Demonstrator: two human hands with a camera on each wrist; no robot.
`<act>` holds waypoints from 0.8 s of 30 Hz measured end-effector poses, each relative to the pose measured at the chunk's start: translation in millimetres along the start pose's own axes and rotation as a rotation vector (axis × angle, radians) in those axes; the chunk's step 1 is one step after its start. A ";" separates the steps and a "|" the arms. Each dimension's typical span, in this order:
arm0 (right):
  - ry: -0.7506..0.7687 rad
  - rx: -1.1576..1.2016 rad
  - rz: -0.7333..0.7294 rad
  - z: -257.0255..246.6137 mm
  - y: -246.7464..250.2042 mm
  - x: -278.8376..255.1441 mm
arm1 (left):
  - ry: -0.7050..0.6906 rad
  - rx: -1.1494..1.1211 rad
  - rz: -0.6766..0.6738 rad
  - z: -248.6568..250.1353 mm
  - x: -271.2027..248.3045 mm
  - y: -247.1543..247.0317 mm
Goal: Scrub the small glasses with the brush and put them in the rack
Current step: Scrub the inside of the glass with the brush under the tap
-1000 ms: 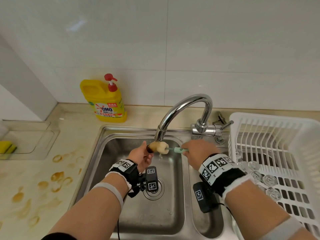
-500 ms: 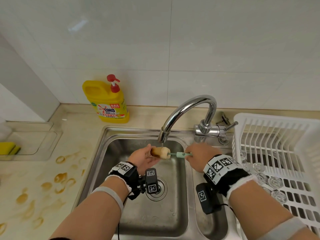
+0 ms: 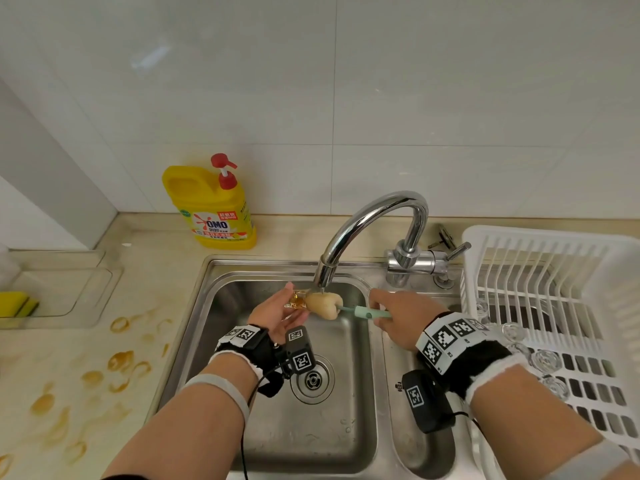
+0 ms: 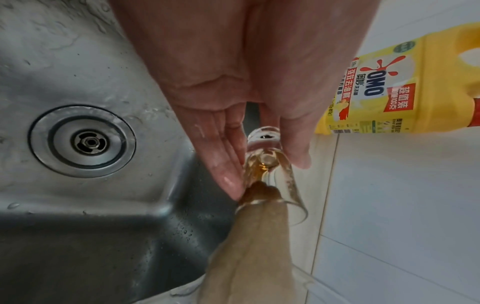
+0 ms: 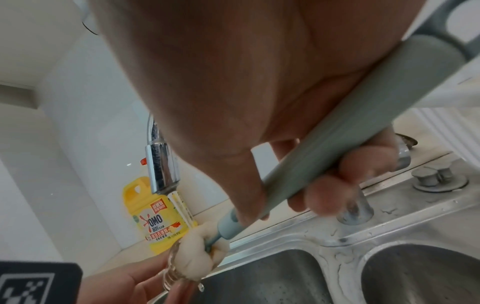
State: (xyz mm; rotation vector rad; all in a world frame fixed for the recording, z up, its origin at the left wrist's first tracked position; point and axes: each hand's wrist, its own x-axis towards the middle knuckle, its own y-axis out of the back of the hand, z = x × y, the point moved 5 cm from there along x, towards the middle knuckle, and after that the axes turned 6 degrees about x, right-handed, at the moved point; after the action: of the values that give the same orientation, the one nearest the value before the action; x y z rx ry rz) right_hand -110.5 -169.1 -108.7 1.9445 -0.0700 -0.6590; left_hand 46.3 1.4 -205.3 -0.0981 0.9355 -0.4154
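My left hand (image 3: 277, 315) holds a small clear glass (image 3: 298, 299) on its side over the left sink basin, just under the tap spout (image 3: 323, 273). In the left wrist view the glass (image 4: 270, 168) sits between thumb and fingers, with amber liquid inside. My right hand (image 3: 398, 318) grips the pale green handle (image 3: 367, 312) of a brush whose beige sponge head (image 3: 323, 305) is pushed into the glass mouth. The right wrist view shows the handle (image 5: 337, 148) in my curled fingers and the sponge head (image 5: 197, 261) at the glass rim. A thin stream of water falls from the spout.
A white dish rack (image 3: 554, 306) stands at the right with several small glasses (image 3: 545, 358) lying in it. A yellow detergent bottle (image 3: 211, 209) stands behind the sink (image 3: 284, 445). Brown ring stains (image 3: 117, 365) mark the counter at left, near a yellow sponge (image 3: 15, 304).
The glass and brush have stayed under the spout; the sponge head has shifted a little to the right and lower. Both hands keep their hold.
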 end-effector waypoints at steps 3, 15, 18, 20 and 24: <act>-0.010 0.016 0.020 -2.5 0.3 -1.7 | -0.006 0.052 -0.031 0.6 -2.0 -4.7; -0.038 -0.175 0.077 -16.4 6.4 -1.7 | -0.011 0.055 -0.102 -2.8 -9.0 -15.0; -0.024 -0.178 0.131 -18.8 11.2 -2.5 | -0.011 0.079 -0.085 -0.5 -7.2 -10.0; -0.021 -0.135 0.155 -18.0 12.0 -3.7 | -0.022 0.087 -0.072 1.7 -7.8 -6.8; -0.052 -0.037 0.125 -14.5 4.3 -5.2 | -0.059 0.067 -0.087 1.4 -10.2 -6.7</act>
State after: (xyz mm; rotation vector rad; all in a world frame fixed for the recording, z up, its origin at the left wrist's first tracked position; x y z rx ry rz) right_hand -107.0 -157.5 -98.4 1.8712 -0.2095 -0.6237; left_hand 40.0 -0.9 -195.0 -0.0900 0.8609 -0.5214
